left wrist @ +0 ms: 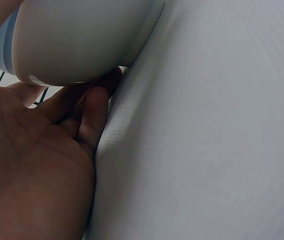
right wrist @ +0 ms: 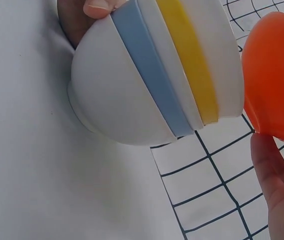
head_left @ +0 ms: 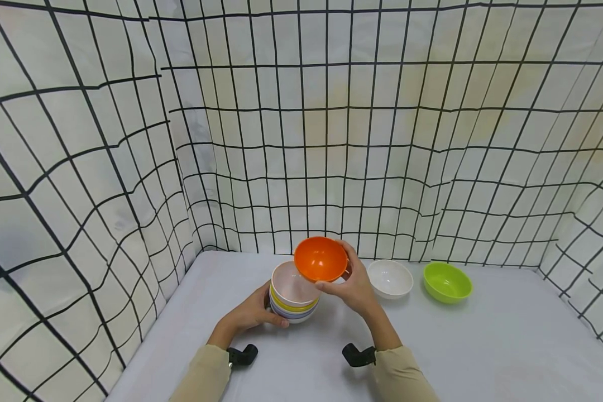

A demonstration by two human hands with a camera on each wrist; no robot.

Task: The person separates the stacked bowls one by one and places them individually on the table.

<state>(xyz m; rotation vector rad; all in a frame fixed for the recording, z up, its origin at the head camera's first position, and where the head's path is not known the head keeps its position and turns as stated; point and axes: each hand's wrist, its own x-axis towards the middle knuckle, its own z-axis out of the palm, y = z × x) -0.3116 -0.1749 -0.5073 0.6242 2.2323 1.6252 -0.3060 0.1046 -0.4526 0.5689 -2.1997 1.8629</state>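
- Right hand [head_left: 355,287] is grasping the orange bowl [head_left: 320,258], coming in from its 4 o'clock. The thumb is pressing the near rim and the fingers are curling round the outside.
- That orange bowl is hanging in the air at about 1 o'clock of the bowl stack [head_left: 295,304], and its hollow side is tipping toward the head camera. It's overlapping the stack's rim in the head view, so can't really tell if they're touching.
- Left hand [head_left: 251,310] is gripping the stack from around 8 to 9 o'clock: thumb is lying along the near side, fingers are wrapping round behind. The left wrist view is showing them bending low behind the bottom bowl.
- The stack itself is standing on the white tablecloth [head_left: 281,368]. A pale top bowl [head_left: 292,283] is sitting in a yellow bowl [right wrist: 189,60], with a light-blue bowl [right wrist: 149,65] showing lower down and a white bottom bowl [right wrist: 114,90] under that.
- A loose white bowl [head_left: 390,278] is resting hollow side up, between 2 and 3 o'clock of the stack.
- A lime-green bowl [head_left: 447,283] is sitting just beside it at nearly 3 o'clock, also facing up.
- Up at 12, a black-and-white grid cloth [head_left: 338,128] is hanging behind everything.
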